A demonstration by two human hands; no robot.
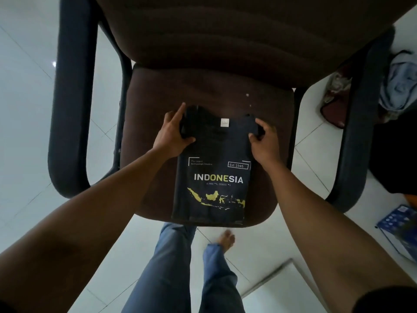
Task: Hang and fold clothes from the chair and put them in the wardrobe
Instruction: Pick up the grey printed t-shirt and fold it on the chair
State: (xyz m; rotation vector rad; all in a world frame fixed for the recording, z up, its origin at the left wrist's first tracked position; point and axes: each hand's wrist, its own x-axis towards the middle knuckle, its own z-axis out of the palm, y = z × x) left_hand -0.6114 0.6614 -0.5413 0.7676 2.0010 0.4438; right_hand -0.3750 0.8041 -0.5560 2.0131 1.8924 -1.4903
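A black T-shirt [214, 154] printed with "INDONESIA" and a yellow map lies folded into a narrow strip on the brown chair seat [158, 98]. Its collar end points toward the backrest and its hem reaches the seat's front edge. My left hand [173, 136] grips the shirt's top left shoulder, thumb on top and index finger stretched along the edge. On the top right shoulder, my right hand [264, 141] pinches the cloth with curled fingers.
The chair has dark armrests [70, 109] on both sides and a tall backrest [225, 30]. A heap of pale blue and patterned clothes [397, 84] lies to the right. A blue box [399, 227] sits on the white tiled floor. My legs stand before the seat.
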